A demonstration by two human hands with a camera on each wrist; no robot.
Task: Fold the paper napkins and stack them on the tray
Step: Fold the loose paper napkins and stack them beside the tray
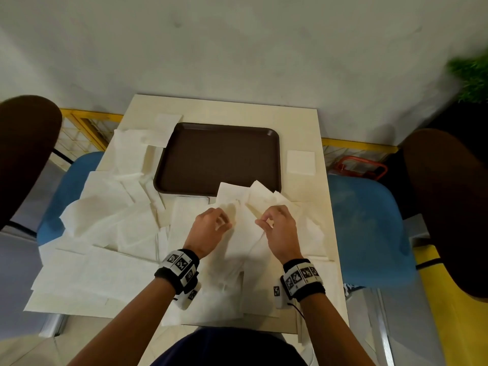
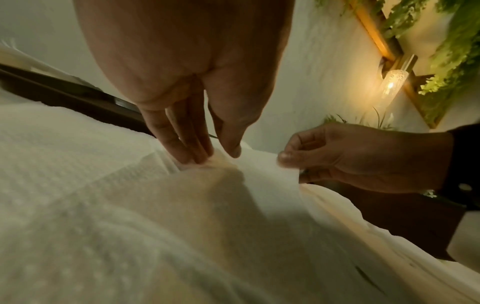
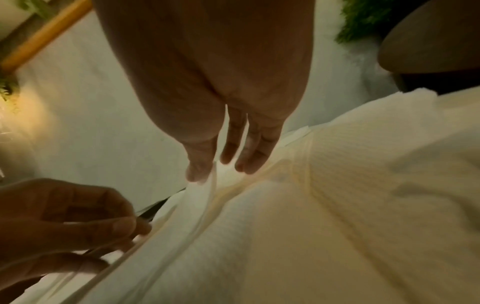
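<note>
Left hand, right hand: fingers pinched.

one tray, two hands, many napkins

The brown tray is lying open on top, with nothing standing over its floor. Loose unfolded napkins are crowding its left and near sides, two napkin corners are overlapping its near rim, and a folded napkin is sitting just beside its right rim.
</note>
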